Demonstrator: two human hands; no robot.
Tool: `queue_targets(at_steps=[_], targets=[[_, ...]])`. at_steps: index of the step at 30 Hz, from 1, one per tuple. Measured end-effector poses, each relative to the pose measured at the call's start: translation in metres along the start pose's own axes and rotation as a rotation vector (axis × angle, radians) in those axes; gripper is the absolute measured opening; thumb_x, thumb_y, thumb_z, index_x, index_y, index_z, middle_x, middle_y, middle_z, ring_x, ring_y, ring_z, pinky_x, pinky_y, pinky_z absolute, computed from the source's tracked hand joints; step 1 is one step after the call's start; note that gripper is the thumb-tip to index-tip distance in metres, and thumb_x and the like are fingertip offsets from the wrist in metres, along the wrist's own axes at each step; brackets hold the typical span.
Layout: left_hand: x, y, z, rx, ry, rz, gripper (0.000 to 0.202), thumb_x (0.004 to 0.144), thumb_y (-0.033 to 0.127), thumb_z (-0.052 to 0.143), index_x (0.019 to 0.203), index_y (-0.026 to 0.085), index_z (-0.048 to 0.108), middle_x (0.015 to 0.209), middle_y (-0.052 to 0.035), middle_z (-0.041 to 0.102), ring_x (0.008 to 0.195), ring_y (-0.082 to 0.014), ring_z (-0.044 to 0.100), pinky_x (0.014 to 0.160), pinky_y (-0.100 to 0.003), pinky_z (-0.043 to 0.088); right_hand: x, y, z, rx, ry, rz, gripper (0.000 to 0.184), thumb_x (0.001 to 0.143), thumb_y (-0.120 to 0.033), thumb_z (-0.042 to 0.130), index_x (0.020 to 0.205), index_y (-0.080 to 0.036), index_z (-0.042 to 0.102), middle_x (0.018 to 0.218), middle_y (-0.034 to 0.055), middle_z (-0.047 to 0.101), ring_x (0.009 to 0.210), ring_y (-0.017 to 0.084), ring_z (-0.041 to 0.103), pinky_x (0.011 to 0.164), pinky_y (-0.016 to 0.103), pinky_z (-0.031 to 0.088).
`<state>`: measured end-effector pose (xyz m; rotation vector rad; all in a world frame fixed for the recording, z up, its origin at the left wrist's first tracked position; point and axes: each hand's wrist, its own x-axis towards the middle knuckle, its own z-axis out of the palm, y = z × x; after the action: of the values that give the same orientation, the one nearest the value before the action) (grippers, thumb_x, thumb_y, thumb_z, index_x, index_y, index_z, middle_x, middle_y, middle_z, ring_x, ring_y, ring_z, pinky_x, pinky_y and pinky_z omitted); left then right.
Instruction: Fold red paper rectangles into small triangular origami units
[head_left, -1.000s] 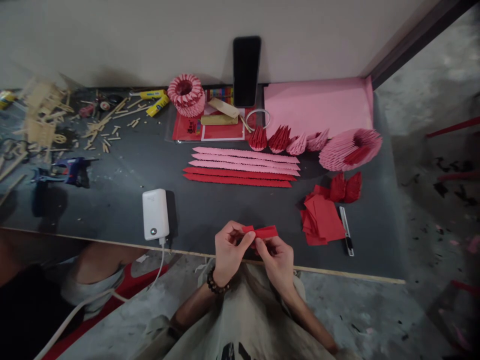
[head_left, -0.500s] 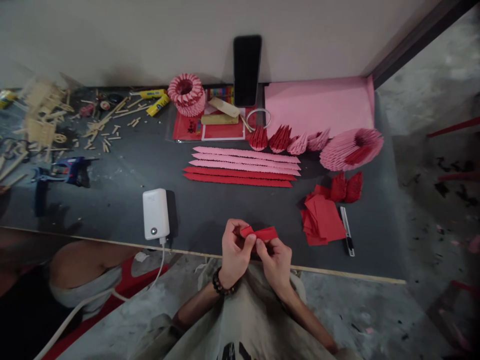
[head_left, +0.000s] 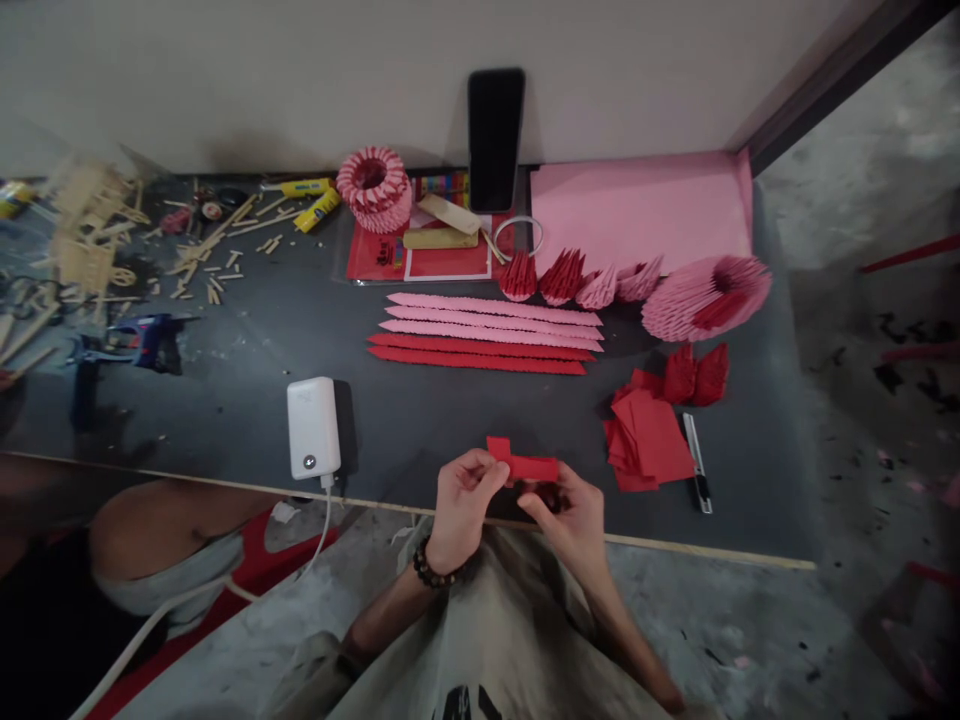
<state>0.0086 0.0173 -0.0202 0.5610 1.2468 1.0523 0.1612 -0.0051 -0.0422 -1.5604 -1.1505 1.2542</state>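
Narrow red folded-paper strip point(head_left: 534, 468): between the two hands, at the near edge of the dark grey tabletop point(head_left: 420, 430). One end bent away from the person, the rest lying crosswise. Left hand point(head_left: 465, 508): grip narrow, pinching the paper near the bend. Right hand point(head_left: 576, 520): at the other end, thumb off the paper; cannot tell whether its fingers hold.

Apparently done, largest first: long pink toothed-edge paper strips point(head_left: 495, 314), long red toothed-edge paper strips point(head_left: 480, 362), rounded pink layered-paper piece point(head_left: 709, 300), two small red pointed paper pieces point(head_left: 711, 375). Remaining: strip in hand looks partway folded; loose pile of flat red paper sheets point(head_left: 652, 440) appears unfolded.

Hard to make out: strip's underside and fingers behind it, hidden; sheet count, overlapped; another person's bare knee point(head_left: 142, 530), body cut off at left.
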Motion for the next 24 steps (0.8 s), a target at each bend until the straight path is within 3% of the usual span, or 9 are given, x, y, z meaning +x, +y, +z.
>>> queue_targets(at_steps=[3,5,7,11,15,19,24], targets=[[0.002,0.006,-0.002,-0.011,-0.048,-0.079,0.027,0.086,0.035,0.077,0.073,0.016,0.063,0.066,0.0002,0.069,0.063,-0.0113,0.062,0.064,-0.023,0.048,0.005,0.003,-0.018,-0.127,0.065,-0.173,0.040,0.079,-0.028,0.078,0.119,-0.026,0.073,0.093,0.0024,0.077,0.076,0.017,0.070,0.071,0.031,0.058],[0.002,0.009,-0.003,0.005,-0.103,-0.146,0.029,0.084,0.037,0.079,0.072,0.016,0.063,0.065,-0.0003,0.068,0.060,-0.0111,0.061,0.061,-0.023,0.047,0.010,0.002,-0.027,-0.172,0.020,-0.315,0.045,0.084,-0.021,0.070,0.128,-0.032,0.069,0.107,0.0035,0.077,0.090,0.019,0.072,0.084,0.036,0.060],[0.002,0.010,-0.004,0.015,-0.146,-0.196,0.030,0.082,0.038,0.080,0.072,0.016,0.063,0.065,-0.0004,0.068,0.059,-0.0109,0.061,0.060,-0.023,0.047,0.015,0.000,-0.032,-0.193,-0.055,-0.434,0.043,0.087,-0.015,0.063,0.125,-0.035,0.071,0.112,0.0035,0.076,0.098,0.019,0.073,0.088,0.037,0.060],[0.002,0.008,-0.005,0.035,-0.192,-0.237,0.031,0.082,0.039,0.081,0.072,0.015,0.064,0.065,-0.0007,0.069,0.059,-0.0111,0.061,0.061,-0.023,0.048,0.022,-0.006,-0.031,-0.168,-0.135,-0.586,0.030,0.087,-0.011,0.065,0.104,-0.032,0.079,0.105,0.0031,0.076,0.094,0.015,0.073,0.081,0.029,0.061],[-0.001,0.005,-0.004,0.097,-0.186,-0.179,0.031,0.083,0.040,0.079,0.074,0.015,0.064,0.064,0.0003,0.068,0.059,-0.0099,0.060,0.062,-0.022,0.047,0.025,-0.012,-0.028,-0.117,-0.099,-0.544,0.020,0.087,-0.014,0.067,0.093,-0.029,0.078,0.098,0.0019,0.075,0.087,0.015,0.073,0.078,0.028,0.061],[-0.002,0.003,-0.002,0.167,-0.155,-0.115,0.029,0.085,0.039,0.078,0.076,0.015,0.065,0.064,0.0012,0.067,0.059,-0.0092,0.059,0.062,-0.021,0.046,0.026,-0.012,-0.028,-0.043,-0.143,-0.465,0.016,0.087,-0.016,0.068,0.092,-0.027,0.077,0.097,0.0038,0.075,0.087,0.017,0.073,0.079,0.030,0.061],[-0.003,0.003,-0.002,0.235,-0.150,-0.081,0.027,0.087,0.038,0.075,0.078,0.015,0.066,0.069,0.0004,0.069,0.061,-0.0095,0.059,0.061,-0.020,0.046,0.021,-0.007,-0.023,0.050,-0.102,-0.259,0.002,0.082,-0.025,0.077,0.082,-0.024,0.079,0.093,0.0052,0.077,0.085,0.017,0.072,0.079,0.029,0.058]])
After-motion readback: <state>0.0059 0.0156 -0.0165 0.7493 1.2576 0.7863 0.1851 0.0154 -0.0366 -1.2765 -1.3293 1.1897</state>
